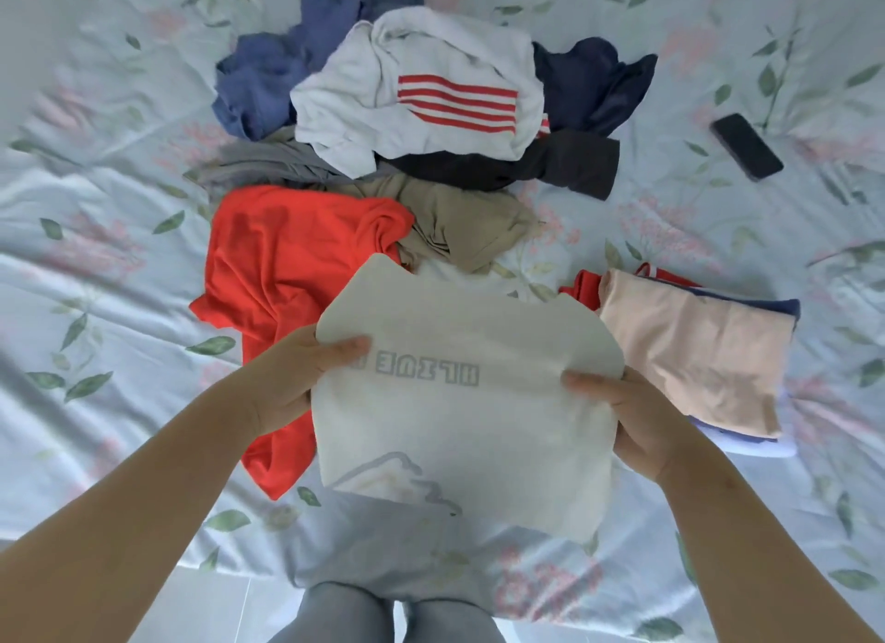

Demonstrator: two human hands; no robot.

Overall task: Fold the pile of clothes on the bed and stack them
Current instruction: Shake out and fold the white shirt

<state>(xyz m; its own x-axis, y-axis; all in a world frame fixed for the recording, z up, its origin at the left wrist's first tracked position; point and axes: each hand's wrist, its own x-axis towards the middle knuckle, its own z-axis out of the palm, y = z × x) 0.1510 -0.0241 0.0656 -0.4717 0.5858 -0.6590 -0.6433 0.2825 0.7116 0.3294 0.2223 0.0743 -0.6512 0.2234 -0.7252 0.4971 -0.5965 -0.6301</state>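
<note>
both hands (297,374) (627,412) grip a folded cream shirt (459,431) (grey lettering, upside down) by its sides.

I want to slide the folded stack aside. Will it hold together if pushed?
Probably not as a block: the stack is soft cloth, layers already offset at the edges. Likely light, yet it may drag on the wrinkled sheet.

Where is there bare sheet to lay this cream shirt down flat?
Bare sheet lies left of the red shirt, at the near edge under the cream shirt, and between the phone and the folded stack. Crowded: the unfolded pile ahead.
</note>
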